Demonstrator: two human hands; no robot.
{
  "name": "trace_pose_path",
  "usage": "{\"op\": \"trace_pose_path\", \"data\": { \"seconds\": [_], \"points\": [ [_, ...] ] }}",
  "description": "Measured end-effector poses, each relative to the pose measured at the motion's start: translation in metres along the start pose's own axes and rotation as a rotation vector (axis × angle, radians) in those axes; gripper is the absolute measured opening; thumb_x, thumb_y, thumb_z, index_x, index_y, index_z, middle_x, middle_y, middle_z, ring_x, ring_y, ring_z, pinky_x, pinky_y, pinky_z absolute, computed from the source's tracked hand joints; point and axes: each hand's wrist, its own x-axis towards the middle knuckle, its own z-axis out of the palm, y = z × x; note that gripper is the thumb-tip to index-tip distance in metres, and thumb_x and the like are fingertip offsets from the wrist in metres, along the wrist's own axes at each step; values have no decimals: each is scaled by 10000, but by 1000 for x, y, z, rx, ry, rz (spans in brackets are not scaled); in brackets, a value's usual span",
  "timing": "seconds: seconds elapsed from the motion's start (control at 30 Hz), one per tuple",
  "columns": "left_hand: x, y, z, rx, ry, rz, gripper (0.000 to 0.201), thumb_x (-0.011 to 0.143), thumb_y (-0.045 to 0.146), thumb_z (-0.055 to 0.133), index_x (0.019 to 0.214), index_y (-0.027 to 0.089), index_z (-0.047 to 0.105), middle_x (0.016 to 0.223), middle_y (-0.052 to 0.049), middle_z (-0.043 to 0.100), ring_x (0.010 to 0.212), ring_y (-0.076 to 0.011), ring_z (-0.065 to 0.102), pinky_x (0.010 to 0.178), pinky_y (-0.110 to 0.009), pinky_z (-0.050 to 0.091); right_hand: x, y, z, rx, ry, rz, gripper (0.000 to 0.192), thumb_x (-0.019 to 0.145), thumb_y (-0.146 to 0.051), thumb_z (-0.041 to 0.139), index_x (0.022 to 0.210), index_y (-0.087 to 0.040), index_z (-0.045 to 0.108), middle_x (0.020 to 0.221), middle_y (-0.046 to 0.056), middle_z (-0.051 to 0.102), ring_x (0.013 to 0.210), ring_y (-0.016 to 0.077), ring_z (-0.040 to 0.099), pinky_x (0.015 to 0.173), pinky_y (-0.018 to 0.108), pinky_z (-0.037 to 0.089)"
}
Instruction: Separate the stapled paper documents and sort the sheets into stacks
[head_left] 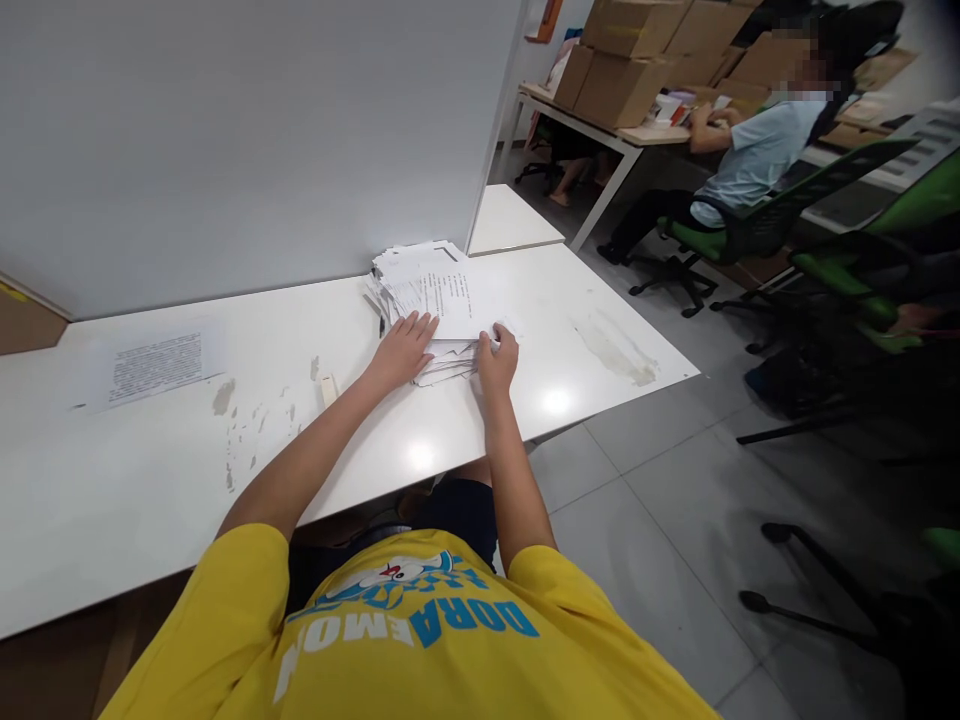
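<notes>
A messy stack of paper sheets point(450, 290) lies on the white table, its top sheet printed with lines of text. My left hand point(405, 348) rests on the stack's near left side, fingers stretched out flat over the paper. At the near right corner, my right hand point(498, 358) has its fingers bent around the edge of the upper sheets, gripping them. Below that edge, more uneven sheets stick out towards me. Part of a dark object shows at the stack's left side, mostly hidden by paper.
The white table point(390, 450) backs onto a grey partition point(247, 140). A printed sheet point(157, 362) lies at left, and a small cream block point(328, 390) is beside my left forearm. A cardboard box point(30, 318) stands far left. A seated person point(765, 150) works at another desk.
</notes>
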Motion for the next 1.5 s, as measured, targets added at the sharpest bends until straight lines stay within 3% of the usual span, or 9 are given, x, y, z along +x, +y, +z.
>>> {"op": "trace_pose_path", "data": {
  "seconds": [0.27, 0.57, 0.77, 0.87, 1.0, 1.07, 1.23, 1.37, 1.5],
  "points": [
    [16, 1, 4, -20, 24, -48, 737, 950, 382, 484, 1587, 130, 215, 1649, -169, 237, 1521, -376, 206, 1217, -527, 192, 1, -6, -3, 274, 42, 233, 314, 804, -346, 496, 1047, -187, 617, 1014, 76, 635, 959, 195, 590, 877, 362, 521],
    [8, 20, -1, 54, 17, -54, 757, 856, 308, 577, 1548, 126, 330, 1596, -183, 356, 1459, -412, 328, 1189, -597, 231, -24, -15, -12, 675, -60, 534, 367, 682, -264, 528, 1041, -216, 588, 727, -47, 518, 604, 99, 475, 577, 221, 437],
    [-26, 27, -5, 69, 146, 143, 632, 807, 33, 477, 1416, 190, 541, 1427, -138, 587, 1378, -324, 496, 1168, -573, 347, -89, -32, -60, 897, -346, 539, 300, 699, -240, 637, 998, -266, 630, 889, -23, 655, 739, 122, 597, 591, 217, 500],
    [-64, 32, 0, -8, 212, 286, 605, 821, 17, 462, 1388, 201, 568, 1389, -124, 621, 1390, -321, 486, 1161, -573, 371, -122, -32, -92, 923, -419, 646, 315, 809, -351, 640, 1118, -293, 645, 1090, 27, 716, 1015, 216, 668, 799, 338, 598],
    [-109, 36, 10, -241, 226, 473, 608, 828, 66, 533, 1398, 275, 553, 1409, -93, 610, 1455, -335, 392, 1191, -606, 306, -152, -30, -121, 892, -406, 863, 495, 786, -339, 718, 1268, -276, 620, 1204, 35, 722, 1216, 267, 632, 1023, 416, 560],
    [-122, 40, 17, -411, 280, 372, 581, 857, 149, 584, 1417, 292, 526, 1445, -101, 576, 1477, -352, 345, 1196, -628, 266, -160, -32, -123, 895, -338, 929, 607, 727, -272, 776, 1309, -268, 603, 1228, 21, 718, 1226, 256, 633, 1065, 391, 537],
    [-147, 62, 31, -1075, 550, -461, 917, 833, 478, 700, 1580, 264, 214, 1560, -181, 410, 1425, -376, 422, 1131, -578, 386, -160, -51, -102, 976, -183, 772, 620, 745, -258, 771, 1337, -263, 587, 1302, 31, 688, 1263, 238, 608, 1139, 398, 470],
    [-171, 78, 32, -1545, 555, -439, 704, 880, 597, 561, 1457, 202, 473, 1383, -170, 601, 1269, -338, 583, 1053, -502, 483, -155, -65, -72, 969, -144, 648, 580, 741, -293, 753, 1301, -267, 606, 1244, 33, 712, 1234, 244, 624, 1130, 428, 477],
    [-184, 76, 29, -1338, 723, -544, 584, 824, 551, 679, 1261, 169, 614, 1198, -142, 706, 1117, -271, 670, 993, -420, 537, -163, -77, -43, 1016, -291, 657, 565, 700, -297, 759, 1247, -274, 619, 1145, 7, 736, 1181, 225, 650, 1126, 407, 477]
  ]
}}
